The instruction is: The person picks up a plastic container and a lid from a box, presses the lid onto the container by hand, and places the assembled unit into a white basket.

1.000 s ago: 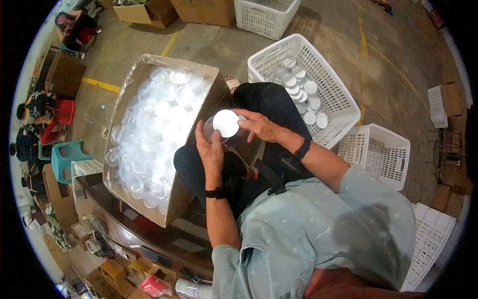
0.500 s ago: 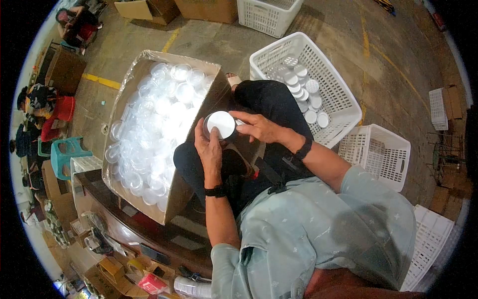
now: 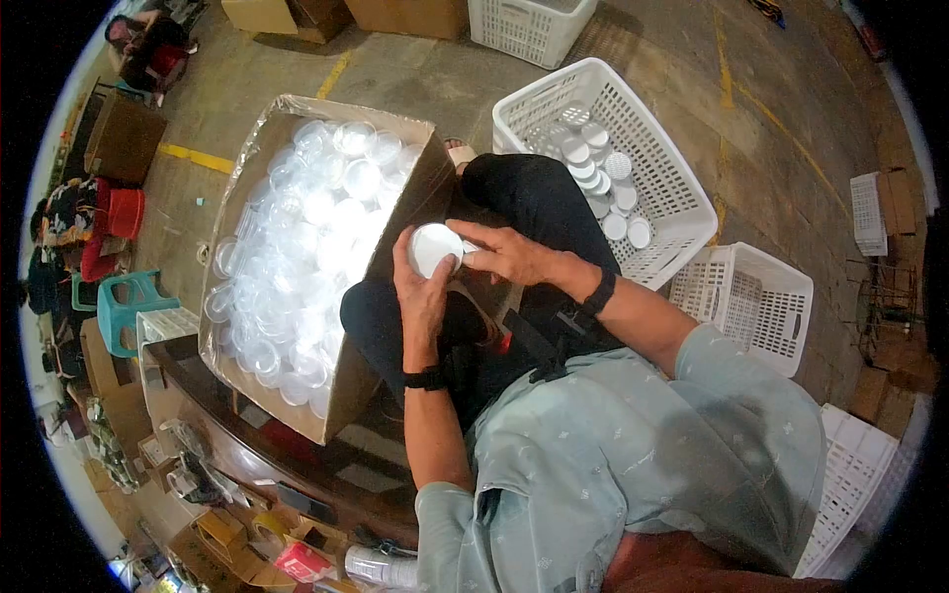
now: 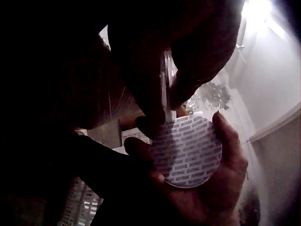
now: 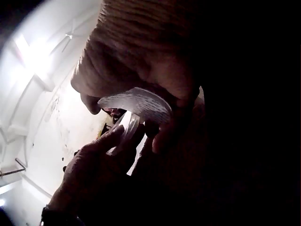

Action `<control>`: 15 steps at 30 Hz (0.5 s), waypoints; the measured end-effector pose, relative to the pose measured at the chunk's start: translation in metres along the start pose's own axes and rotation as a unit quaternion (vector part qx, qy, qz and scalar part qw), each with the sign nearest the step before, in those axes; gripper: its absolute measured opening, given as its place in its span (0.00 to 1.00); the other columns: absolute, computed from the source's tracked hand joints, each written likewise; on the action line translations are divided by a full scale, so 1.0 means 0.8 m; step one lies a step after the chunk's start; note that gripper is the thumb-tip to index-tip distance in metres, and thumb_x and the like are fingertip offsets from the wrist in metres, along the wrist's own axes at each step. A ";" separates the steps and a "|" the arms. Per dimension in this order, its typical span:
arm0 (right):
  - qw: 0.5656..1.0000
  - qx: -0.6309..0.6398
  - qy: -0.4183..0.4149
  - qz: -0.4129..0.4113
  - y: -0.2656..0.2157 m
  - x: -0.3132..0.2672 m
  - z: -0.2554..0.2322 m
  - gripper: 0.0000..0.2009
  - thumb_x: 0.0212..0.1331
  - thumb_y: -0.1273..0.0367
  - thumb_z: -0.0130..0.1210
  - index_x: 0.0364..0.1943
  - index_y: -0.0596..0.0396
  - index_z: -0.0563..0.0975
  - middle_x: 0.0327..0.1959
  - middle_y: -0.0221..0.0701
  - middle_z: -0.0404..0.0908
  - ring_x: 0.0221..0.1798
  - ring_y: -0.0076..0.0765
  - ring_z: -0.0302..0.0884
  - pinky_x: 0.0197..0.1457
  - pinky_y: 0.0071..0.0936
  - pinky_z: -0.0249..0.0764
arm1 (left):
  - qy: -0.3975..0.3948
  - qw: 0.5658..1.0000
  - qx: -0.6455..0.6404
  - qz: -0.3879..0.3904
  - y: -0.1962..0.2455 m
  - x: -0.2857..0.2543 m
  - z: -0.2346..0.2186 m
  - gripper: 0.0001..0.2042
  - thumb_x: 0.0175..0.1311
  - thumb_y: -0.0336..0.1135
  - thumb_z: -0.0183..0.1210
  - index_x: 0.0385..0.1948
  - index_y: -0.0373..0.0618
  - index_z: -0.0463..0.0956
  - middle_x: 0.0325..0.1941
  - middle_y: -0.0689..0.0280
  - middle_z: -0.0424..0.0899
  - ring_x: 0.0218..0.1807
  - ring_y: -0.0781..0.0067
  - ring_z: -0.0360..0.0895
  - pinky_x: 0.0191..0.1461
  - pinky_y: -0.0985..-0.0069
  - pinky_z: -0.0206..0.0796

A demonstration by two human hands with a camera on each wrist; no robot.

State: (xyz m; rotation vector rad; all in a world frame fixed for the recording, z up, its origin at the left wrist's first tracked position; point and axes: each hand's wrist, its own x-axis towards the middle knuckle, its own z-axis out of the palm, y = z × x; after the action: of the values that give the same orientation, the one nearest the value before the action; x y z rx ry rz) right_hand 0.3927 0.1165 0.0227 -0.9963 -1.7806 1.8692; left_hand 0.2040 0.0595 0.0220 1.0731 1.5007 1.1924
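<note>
My left hand (image 3: pixel 423 282) holds a clear round plastic lid (image 4: pixel 165 82) by its rim, thumb over the near edge. Inside that rim lies a white disc (image 3: pixel 433 245), facing up in the head view. My right hand (image 3: pixel 514 254) is close beside the lid, its index finger reaching to the rim. It also grips a thin round liner (image 4: pixel 190 153) with rows of repeated print, which the right wrist view shows slightly curved under the palm. In the left wrist view my left hand is mostly a dark silhouette.
A cardboard box (image 3: pixel 331 430) heaped with clear plastic lids (image 3: pixel 297 277) stands on the left. At right, a white basket (image 3: pixel 682 198) contains several white discs (image 3: pixel 618 198). Another white crate (image 3: pixel 781 306) stands behind it. A teal stool (image 3: pixel 133 311) and seated people are farther left.
The white disc has shifted left and settled within the lid's rim; earlier it overlapped the lid off-centre. The left thumb has moved to the lid's right edge. The right hand stays close beside it.
</note>
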 end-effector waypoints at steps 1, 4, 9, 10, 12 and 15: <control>1.000 0.000 0.000 0.000 0.001 0.001 -0.001 0.33 0.69 0.56 0.51 0.75 0.55 0.58 0.63 0.48 0.75 0.59 0.44 0.77 0.44 0.32 0.83 | 0.007 1.000 0.017 0.006 0.000 0.000 0.000 0.31 0.59 0.26 0.65 0.66 0.37 0.63 0.59 0.53 0.76 0.56 0.64 0.78 0.58 0.71 0.74; 1.000 0.022 -0.002 0.000 0.008 0.004 -0.002 0.33 0.69 0.56 0.51 0.75 0.53 0.59 0.58 0.46 0.78 0.53 0.41 0.79 0.39 0.32 0.83 | 0.015 1.000 0.005 0.023 0.000 0.004 -0.001 0.31 0.59 0.27 0.66 0.65 0.36 0.63 0.58 0.53 0.76 0.56 0.63 0.77 0.59 0.70 0.74; 1.000 0.018 -0.004 -0.004 0.013 0.005 -0.003 0.33 0.69 0.56 0.52 0.74 0.56 0.61 0.52 0.42 0.79 0.45 0.36 0.80 0.37 0.29 0.82 | 0.019 1.000 0.018 0.014 -0.002 0.007 -0.001 0.31 0.58 0.30 0.68 0.64 0.37 0.66 0.57 0.53 0.76 0.56 0.62 0.77 0.58 0.69 0.74; 1.000 0.018 -0.004 -0.004 0.012 0.005 -0.003 0.33 0.69 0.56 0.52 0.74 0.56 0.61 0.52 0.42 0.79 0.45 0.36 0.80 0.37 0.29 0.82 | 0.020 0.999 0.038 0.010 -0.003 0.008 -0.002 0.31 0.57 0.31 0.69 0.63 0.37 0.66 0.56 0.54 0.77 0.55 0.62 0.77 0.57 0.69 0.74; 0.999 0.045 -0.015 -0.004 0.011 0.003 -0.003 0.32 0.69 0.56 0.52 0.73 0.58 0.61 0.52 0.41 0.79 0.44 0.34 0.80 0.36 0.27 0.81 | 0.029 0.998 0.049 0.007 -0.008 0.009 -0.002 0.31 0.57 0.32 0.70 0.62 0.38 0.67 0.55 0.54 0.77 0.54 0.63 0.77 0.55 0.69 0.75; 0.996 0.077 -0.034 -0.003 0.008 0.002 -0.003 0.32 0.70 0.56 0.52 0.73 0.59 0.61 0.52 0.41 0.79 0.44 0.32 0.80 0.36 0.25 0.80 | 0.040 0.998 0.043 -0.007 -0.017 0.010 -0.002 0.30 0.56 0.34 0.71 0.60 0.38 0.69 0.53 0.55 0.78 0.52 0.64 0.78 0.53 0.70 0.76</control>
State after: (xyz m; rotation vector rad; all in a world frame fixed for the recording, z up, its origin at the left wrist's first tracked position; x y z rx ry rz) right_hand 0.3947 0.1182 0.0161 -0.8794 -1.6454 2.0240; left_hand 0.1993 0.0646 0.0076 1.0815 1.6305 1.1829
